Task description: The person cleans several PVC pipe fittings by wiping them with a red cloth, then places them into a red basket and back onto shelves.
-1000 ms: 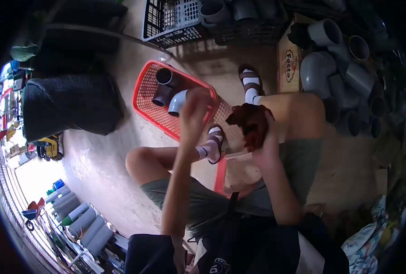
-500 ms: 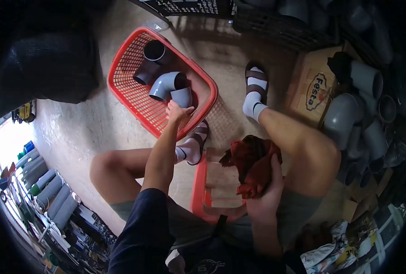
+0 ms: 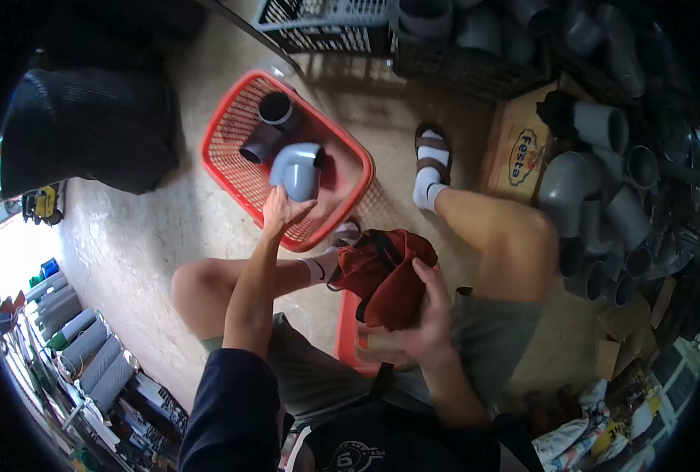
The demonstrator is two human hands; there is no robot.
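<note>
My left hand (image 3: 285, 211) reaches into a red plastic basket (image 3: 369, 161) and grips the near end of a grey pipe elbow (image 3: 301, 182). Its fingers are partly hidden around the fitting. Touching or overlapping it from behind is another curved grey elbow (image 3: 296, 153). Farther back in the basket lie darker grey pipe fittings (image 3: 263, 141). A crumpled rust-red cloth (image 3: 393, 287) with black parts is held in my right hand (image 3: 428, 318), between my knees. That hand is slightly blurred, with its thumb over the cloth.
Under me is a red plastic stool (image 3: 348, 334). On the right, many grey fittings (image 3: 566, 185) are heaped beside a cardboard box (image 3: 515, 161). Dark crates (image 3: 330, 35) of fittings stand at the top. A large black covered bulk (image 3: 90, 130) sits at left.
The elbow at my left hand has turned and shifted against the one behind it. My right hand has brought the cloth leftward, nearer the basket. The camera view has shifted slightly.
</note>
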